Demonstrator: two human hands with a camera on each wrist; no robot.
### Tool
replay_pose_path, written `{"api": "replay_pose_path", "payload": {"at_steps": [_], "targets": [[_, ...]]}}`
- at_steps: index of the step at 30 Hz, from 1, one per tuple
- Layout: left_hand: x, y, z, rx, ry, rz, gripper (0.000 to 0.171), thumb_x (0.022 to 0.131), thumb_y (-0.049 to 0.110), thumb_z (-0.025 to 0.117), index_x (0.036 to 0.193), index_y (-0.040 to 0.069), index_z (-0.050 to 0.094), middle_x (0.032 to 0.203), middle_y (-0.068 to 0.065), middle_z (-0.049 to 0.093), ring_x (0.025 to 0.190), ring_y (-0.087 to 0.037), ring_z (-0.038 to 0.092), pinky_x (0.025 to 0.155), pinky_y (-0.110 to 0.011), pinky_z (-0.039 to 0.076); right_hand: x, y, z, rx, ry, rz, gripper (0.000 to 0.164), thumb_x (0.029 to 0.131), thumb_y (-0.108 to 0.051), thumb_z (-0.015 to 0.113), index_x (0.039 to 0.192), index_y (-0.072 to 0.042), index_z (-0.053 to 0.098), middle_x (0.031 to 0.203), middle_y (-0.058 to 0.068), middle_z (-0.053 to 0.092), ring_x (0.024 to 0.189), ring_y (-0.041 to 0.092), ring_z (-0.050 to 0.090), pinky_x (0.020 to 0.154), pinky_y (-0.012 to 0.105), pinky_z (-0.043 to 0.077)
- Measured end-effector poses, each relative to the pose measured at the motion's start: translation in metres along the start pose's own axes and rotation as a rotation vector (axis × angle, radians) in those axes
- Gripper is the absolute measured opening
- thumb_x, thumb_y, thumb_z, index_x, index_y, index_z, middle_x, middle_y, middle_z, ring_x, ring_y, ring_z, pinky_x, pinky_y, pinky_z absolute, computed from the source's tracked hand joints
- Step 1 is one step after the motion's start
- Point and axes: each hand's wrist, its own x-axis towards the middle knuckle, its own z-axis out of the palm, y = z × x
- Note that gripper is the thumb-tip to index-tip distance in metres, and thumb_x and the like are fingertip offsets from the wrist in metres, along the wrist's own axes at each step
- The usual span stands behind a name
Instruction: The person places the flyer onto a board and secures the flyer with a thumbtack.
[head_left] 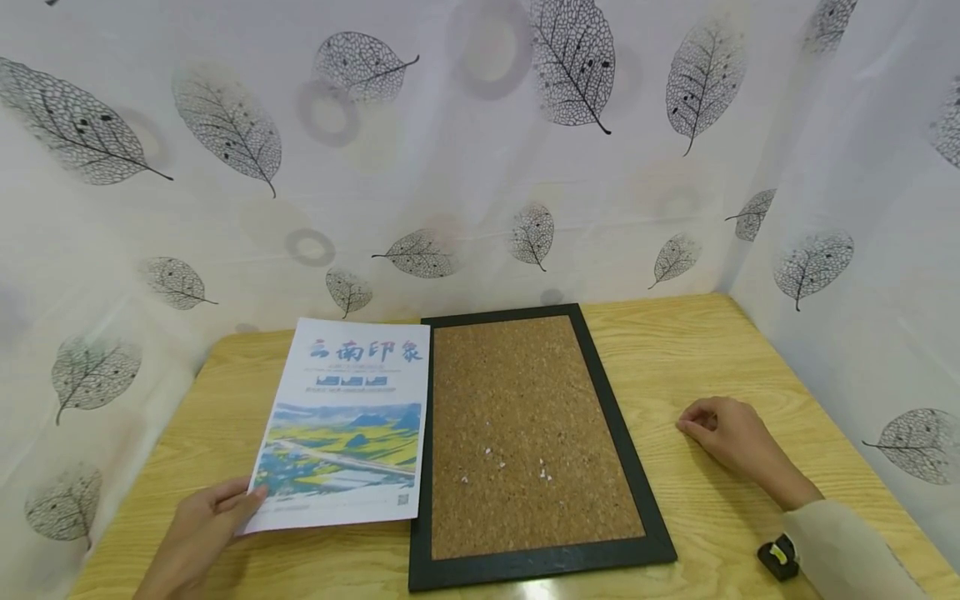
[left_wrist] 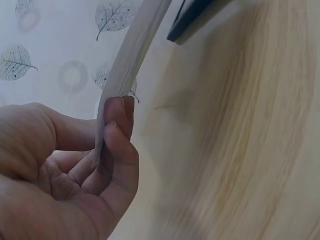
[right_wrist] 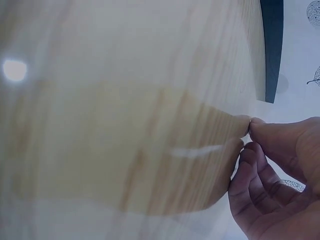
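A printed paper poster [head_left: 337, 425] with Chinese characters and a landscape picture is pinched by my left hand [head_left: 206, 533] at its lower left corner. In the left wrist view the poster [left_wrist: 127, 60] shows nearly edge-on between thumb and fingers. Its right edge overlaps the black frame of a cork board [head_left: 525, 400] lying on the table. Several tiny white bits [head_left: 543, 473] are scattered on the cork. To the right of the board, my right hand [head_left: 723, 433] rests on the tabletop, fingers loosely curled and holding nothing; its fingertips [right_wrist: 242, 125] touch the wood.
A small black object with a yellow part [head_left: 777, 557] lies beside the right sleeve [head_left: 847, 546]. The light wooden table [head_left: 637, 350] is bounded at the back and sides by a white curtain [head_left: 465, 167] printed with leaves.
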Motion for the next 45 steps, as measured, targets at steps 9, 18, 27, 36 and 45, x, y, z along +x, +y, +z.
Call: {"api": "replay_pose_path", "payload": {"at_steps": [9, 18, 27, 36, 45], "targets": [[-0.013, 0.032, 0.013, -0.098, -0.014, 0.023, 0.079, 0.091, 0.047, 0.059, 0.137, -0.013, 0.034, 0.124, -0.025, 0.056, 0.094, -0.018, 0.063, 0.081, -0.038, 0.051, 0.001, 0.0, 0.0, 0.0, -0.005, -0.002, 0.007, 0.085, -0.013, 0.07, 0.085, -0.007, 0.07, 0.072, -0.003, 0.063, 0.062, 0.01, 0.053, 0.056, 0.029, 0.043], [-0.01, 0.045, 0.032, -0.146, -0.019, 0.068, 0.066, 0.092, 0.034, 0.061, 0.133, -0.013, 0.039, 0.108, -0.014, 0.066, 0.087, -0.017, 0.065, 0.076, -0.034, 0.051, 0.0, 0.0, 0.001, 0.0, -0.007, 0.005, 0.009, 0.085, -0.016, 0.071, 0.084, -0.007, 0.07, 0.072, -0.003, 0.063, 0.062, 0.009, 0.054, 0.057, 0.03, 0.044], [-0.001, 0.054, 0.047, -0.197, -0.064, 0.153, 0.058, 0.092, 0.028, 0.062, 0.132, -0.01, 0.042, 0.113, -0.017, 0.064, 0.092, -0.021, 0.065, 0.075, -0.035, 0.053, 0.0, 0.0, 0.0, 0.001, -0.015, 0.011, 0.01, 0.085, -0.018, 0.071, 0.085, -0.007, 0.07, 0.073, -0.004, 0.063, 0.063, 0.01, 0.054, 0.058, 0.031, 0.044], [0.001, 0.07, 0.063, -0.3, -0.129, 0.185, 0.048, 0.093, 0.017, 0.06, 0.132, -0.007, 0.043, 0.106, -0.017, 0.066, 0.088, -0.026, 0.066, 0.073, -0.036, 0.054, 0.002, 0.0, 0.0, -0.002, -0.009, 0.008, 0.01, 0.085, -0.017, 0.071, 0.083, -0.007, 0.07, 0.071, -0.004, 0.062, 0.061, 0.009, 0.052, 0.057, 0.03, 0.043], [0.002, 0.084, 0.078, -0.325, -0.179, 0.238, 0.046, 0.094, 0.014, 0.059, 0.131, -0.008, 0.042, 0.105, -0.018, 0.065, 0.088, -0.026, 0.066, 0.073, -0.037, 0.054, 0.0, 0.0, 0.0, 0.004, -0.004, 0.011, 0.009, 0.085, -0.016, 0.071, 0.084, -0.007, 0.07, 0.072, -0.003, 0.062, 0.061, 0.01, 0.053, 0.057, 0.031, 0.043]]}}
